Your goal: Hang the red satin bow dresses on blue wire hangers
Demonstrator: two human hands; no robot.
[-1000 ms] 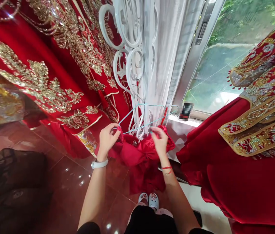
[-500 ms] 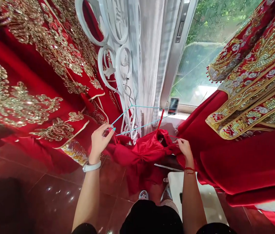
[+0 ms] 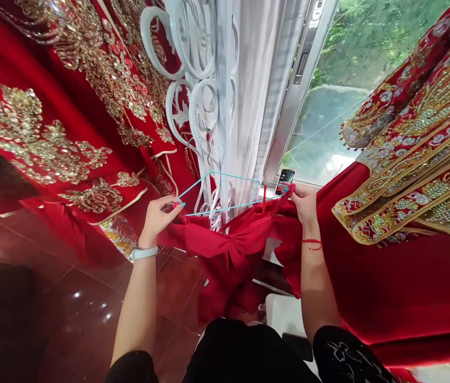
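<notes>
A red satin dress [image 3: 225, 244] hangs between my hands, its bodice facing me and its skirt dropping toward the floor. Behind its top edge is a thin light-blue wire hanger [image 3: 235, 175] with a metal hook. My left hand [image 3: 160, 219] pinches the hanger's left end together with the dress's shoulder strap. At the hanger's right end, my right hand [image 3: 303, 205] grips the gathered red strap, close to the wire. Whether this strap is looped over the wire cannot be made out.
Red gowns with gold beadwork [image 3: 89, 154] hang at left, and embroidered red garments [image 3: 416, 175] at right. Ahead stand a white scrollwork metal rack [image 3: 205, 101] and a white curtain [image 3: 249, 101]. A phone [image 3: 286, 176] leans by the window. A white stool [image 3: 278, 314] is below.
My right hand has risen from the dress's side to the hanger's right end, lifting the strap with it. My left hand keeps its hold. The bodice is now spread wider.
</notes>
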